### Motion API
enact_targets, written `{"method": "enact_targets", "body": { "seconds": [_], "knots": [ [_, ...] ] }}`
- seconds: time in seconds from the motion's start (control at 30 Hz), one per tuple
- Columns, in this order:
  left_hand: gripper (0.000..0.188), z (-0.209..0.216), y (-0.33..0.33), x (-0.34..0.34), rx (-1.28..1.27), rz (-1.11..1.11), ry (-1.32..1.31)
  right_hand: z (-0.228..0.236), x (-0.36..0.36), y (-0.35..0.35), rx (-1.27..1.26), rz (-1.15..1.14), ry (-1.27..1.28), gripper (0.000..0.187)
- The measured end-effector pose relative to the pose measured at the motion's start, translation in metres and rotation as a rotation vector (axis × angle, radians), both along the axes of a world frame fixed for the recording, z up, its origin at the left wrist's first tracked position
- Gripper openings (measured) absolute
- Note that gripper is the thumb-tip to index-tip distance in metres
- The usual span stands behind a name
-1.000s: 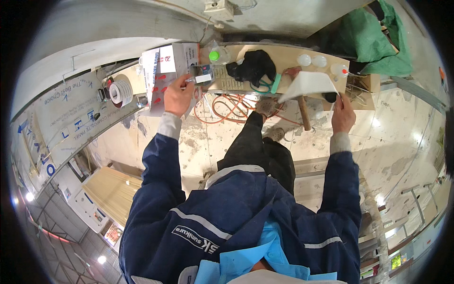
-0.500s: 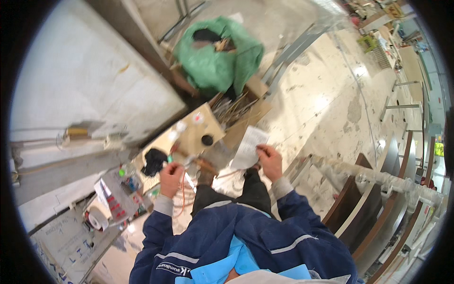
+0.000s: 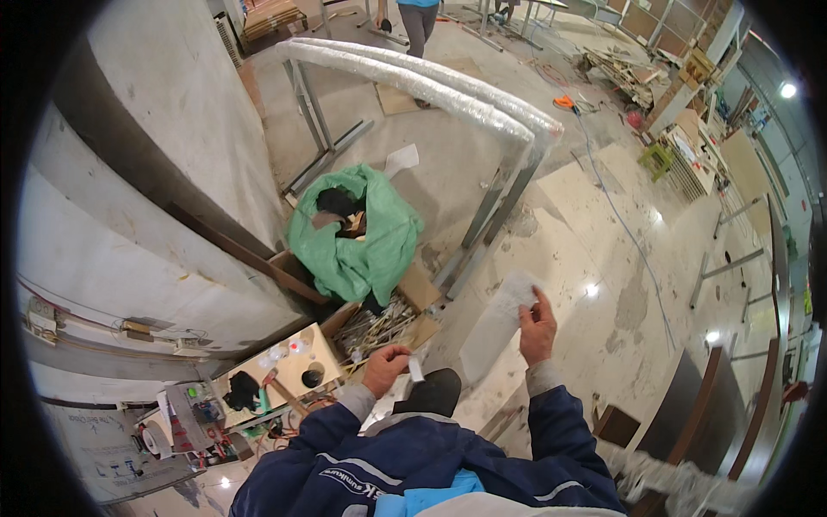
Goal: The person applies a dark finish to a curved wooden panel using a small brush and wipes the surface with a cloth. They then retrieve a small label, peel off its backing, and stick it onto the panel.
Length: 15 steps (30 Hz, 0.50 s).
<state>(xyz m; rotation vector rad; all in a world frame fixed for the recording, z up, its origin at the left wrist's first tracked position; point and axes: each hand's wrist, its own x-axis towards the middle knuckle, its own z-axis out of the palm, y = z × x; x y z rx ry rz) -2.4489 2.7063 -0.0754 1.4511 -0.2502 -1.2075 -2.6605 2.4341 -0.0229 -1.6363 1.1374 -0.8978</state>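
A thin, pale, long sheet hangs from my right hand, its upper end pinched between thumb and fingers. It looks partly see-through against the floor, and I cannot tell whether it is paper or plastic. My left hand is closed at the fingertips on a small white strip, just above a dark shoe or knee shape. The two hands are apart, the right one farther forward. Beyond the left hand stands a cardboard box of thin wooden scraps.
A green sack of waste stands ahead. Behind it is a metal frame with wrapped rails. A small workbench with a hammer lies left; dark panels stand right. Another person stands far ahead.
My view has tilted up and ahead. The right hand has carried the sheet forward and right. A small white strip now shows in my left fingers.
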Motion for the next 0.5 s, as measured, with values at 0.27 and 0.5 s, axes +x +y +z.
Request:
{"method": "enact_targets", "body": {
  "seconds": [0.27,0.5],
  "knots": [
    [0.013,0.004,-0.251,0.022,-0.242,0.075,0.224,0.023,-0.041,-0.212,0.017,-0.164,0.007,0.069],
    [0.022,0.054,-0.477,-0.029,-0.226,-0.311,0.161,0.008,-0.122,-0.362,0.241,-0.226,-0.383,0.016]
  ]
}}
